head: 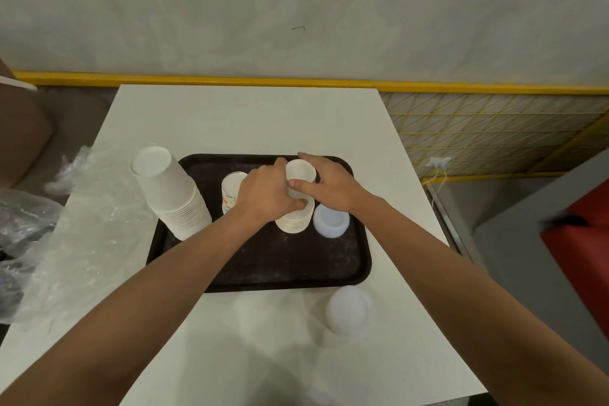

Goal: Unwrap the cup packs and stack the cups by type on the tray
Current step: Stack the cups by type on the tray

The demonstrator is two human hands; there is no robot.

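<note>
Cups, small white stack [295,222], upside down on the dark tray [263,273], clasped on both sides by left hand [263,194] and right hand [329,186]; taller white stack [171,194] at tray's left edge; plastic wrap [66,224] on worktop [230,115].

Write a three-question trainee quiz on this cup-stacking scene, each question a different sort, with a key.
1. True or false: both hands grip the same stack of cups.
2. Which stack is tallest? A printed cups B big white cups C translucent cups
3. Fill in: one translucent stack stands off the tray, on the ____.

Key: 1 true: left hand and right hand hold the small white stack. 2 B, big white cups. 3 table, translucent stack, tray.
</note>
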